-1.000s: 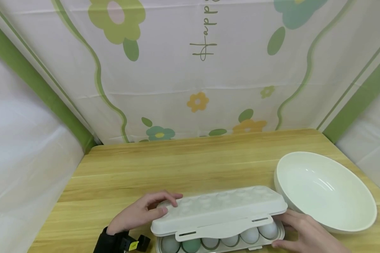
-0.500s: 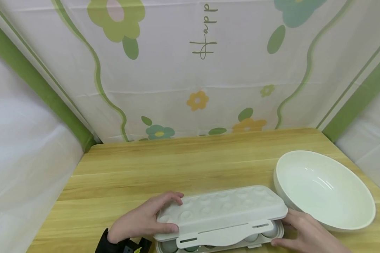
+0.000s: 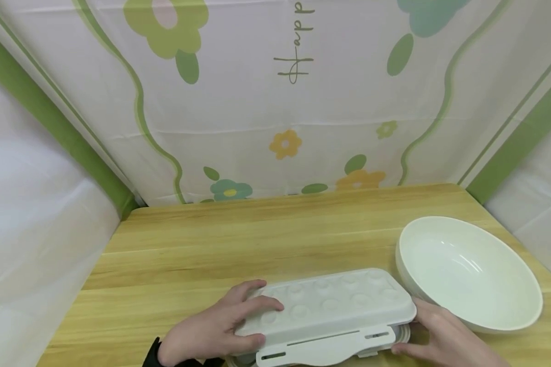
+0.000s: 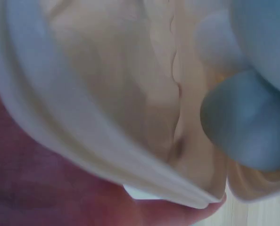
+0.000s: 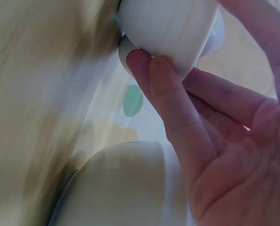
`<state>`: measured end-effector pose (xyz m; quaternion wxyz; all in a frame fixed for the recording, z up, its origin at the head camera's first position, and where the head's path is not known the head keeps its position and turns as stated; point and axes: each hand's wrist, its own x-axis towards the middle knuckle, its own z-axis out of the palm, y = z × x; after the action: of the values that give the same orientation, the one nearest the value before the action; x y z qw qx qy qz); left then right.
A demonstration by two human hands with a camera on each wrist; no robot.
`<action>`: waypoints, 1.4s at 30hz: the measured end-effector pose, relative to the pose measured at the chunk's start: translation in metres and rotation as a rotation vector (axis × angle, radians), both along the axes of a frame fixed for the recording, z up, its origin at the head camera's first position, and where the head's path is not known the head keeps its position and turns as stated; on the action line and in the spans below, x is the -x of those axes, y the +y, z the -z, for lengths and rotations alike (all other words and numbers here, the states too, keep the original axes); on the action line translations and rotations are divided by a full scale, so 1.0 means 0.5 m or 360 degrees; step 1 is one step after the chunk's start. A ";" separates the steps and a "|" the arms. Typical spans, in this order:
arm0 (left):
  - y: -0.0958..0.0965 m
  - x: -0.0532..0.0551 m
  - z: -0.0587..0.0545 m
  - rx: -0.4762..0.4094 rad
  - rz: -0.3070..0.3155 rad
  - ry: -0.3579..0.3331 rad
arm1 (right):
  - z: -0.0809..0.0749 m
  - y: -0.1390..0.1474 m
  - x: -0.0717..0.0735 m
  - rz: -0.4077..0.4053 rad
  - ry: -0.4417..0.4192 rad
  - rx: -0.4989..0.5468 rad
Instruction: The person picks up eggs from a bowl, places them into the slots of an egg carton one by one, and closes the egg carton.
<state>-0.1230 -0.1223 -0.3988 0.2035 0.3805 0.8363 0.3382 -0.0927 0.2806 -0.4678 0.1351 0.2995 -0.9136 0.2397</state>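
Observation:
A white plastic egg box (image 3: 335, 306) lies near the front edge of the table, its dimpled lid lowered almost onto the base. My left hand (image 3: 216, 329) rests spread on the lid's left end, thumb near the front edge. At the other end, my right hand (image 3: 445, 334) holds the base, with thumb in front and fingers behind the corner. In the right wrist view, fingertips (image 5: 163, 68) touch the box's rounded end. The left wrist view looks under the lid (image 4: 111, 94) at a greenish egg (image 4: 248, 122) and paler eggs. From the head, the lid hides most eggs.
A large white bowl (image 3: 468, 275) stands to the right, close behind my right hand. The wooden table (image 3: 257, 239) ends at a flower-printed cloth (image 3: 284, 102) at the back. White cloth with green bands flanks both sides.
The lid has swung down toward the base, covering the front row of eggs. My left hand has shifted right and spread over the lid. My right hand has stayed at the box's end.

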 end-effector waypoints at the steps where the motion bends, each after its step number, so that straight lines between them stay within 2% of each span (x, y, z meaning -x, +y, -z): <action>1: 0.001 -0.002 0.000 0.0015 -0.0012 0.0033 | 0.000 -0.001 0.000 -0.0002 0.0000 0.0001; 4: 0.001 -0.004 0.001 0.0043 -0.0033 0.0100 | -0.001 -0.004 0.001 0.0033 0.0021 -0.0016; 8: -0.001 -0.004 0.003 0.0030 -0.0019 0.0112 | -0.001 -0.002 0.001 0.0063 0.0061 -0.0040; 15: 0.003 -0.003 0.003 0.0030 0.0005 0.0116 | 0.002 0.013 0.003 -0.0119 0.0198 -0.0005; 18: 0.005 -0.002 0.001 0.0055 0.0004 0.0089 | 0.002 0.017 0.001 -0.0124 0.0279 -0.0019; 22: 0.008 -0.003 0.001 0.0087 -0.0018 0.0088 | -0.007 0.024 -0.008 0.0022 0.0370 -0.0052; 25: 0.012 -0.003 0.007 0.0104 -0.0043 0.0151 | -0.021 0.027 -0.015 0.0178 0.0417 -0.0089; 29: 0.018 0.001 0.020 0.0099 -0.0031 0.0207 | -0.044 0.018 -0.028 0.0395 0.0375 -0.0155; 32: 0.022 0.005 0.028 0.0100 -0.0017 0.0187 | -0.057 0.007 -0.035 0.0512 0.0342 -0.0191; 36: 0.027 0.009 0.035 0.0121 -0.0035 0.0191 | -0.064 -0.005 -0.037 0.0555 0.0365 -0.0192; 42: 0.032 0.014 0.040 0.0118 -0.0053 0.0259 | -0.057 -0.013 -0.036 0.0530 0.0367 -0.0137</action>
<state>-0.1299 -0.1066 -0.4189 0.1431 0.3849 0.8683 0.2783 -0.0748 0.2741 -0.4391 0.2637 0.1753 -0.9383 0.1390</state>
